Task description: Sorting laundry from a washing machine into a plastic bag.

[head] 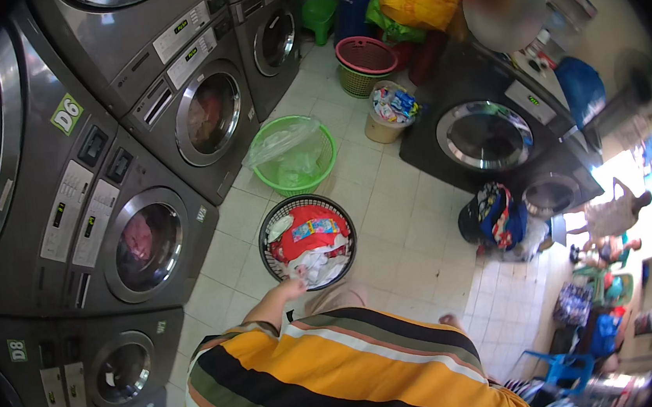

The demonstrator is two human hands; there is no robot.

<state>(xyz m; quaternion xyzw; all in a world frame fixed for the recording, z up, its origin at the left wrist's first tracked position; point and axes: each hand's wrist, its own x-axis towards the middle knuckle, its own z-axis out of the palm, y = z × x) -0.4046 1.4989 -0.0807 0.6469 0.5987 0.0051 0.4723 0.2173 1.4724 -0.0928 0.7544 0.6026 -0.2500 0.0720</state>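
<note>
My left hand (pixel 292 289) is at the near rim of a black plastic laundry basket (pixel 264 256) on the floor; whether its fingers grip the rim or the cloth cannot be made out. In the basket lie red clothes (pixel 303 242), white clothes (pixel 326 269) and blue printed sachets (pixel 315 228) on top. Just beyond it, a green plastic basket (pixel 330 156) holds clear plastic bags (pixel 292 156). My right hand is out of view.
Stacked washers and dryers line the left, one with pink laundry (pixel 138 238) behind its round door. Ahead are a waste bin (pixel 384 130) full of wrappers and a red basket (pixel 366 53) stacked on another. At right stand a dark machine (pixel 484 135), a full laundry tub (pixel 472 222) and people (pixel 615 214).
</note>
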